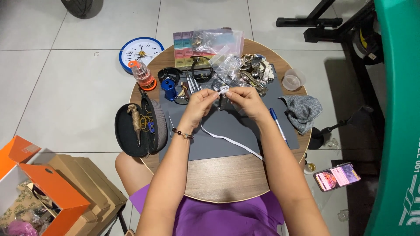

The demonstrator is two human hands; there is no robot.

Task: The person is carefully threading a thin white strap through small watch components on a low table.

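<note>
Pinching a white strap (227,140) at its small buckle end between both hands, my left hand (199,104) and right hand (247,99) meet above the grey mat (262,131); its tail trails loose toward me, so most fitting seems left. Watch bands (256,70), a blue tool (169,89) and a pen (277,124) crowd close.

Both hands (199,101) (247,98) pinch white strap (227,140) above grey mat (227,131).
</note>
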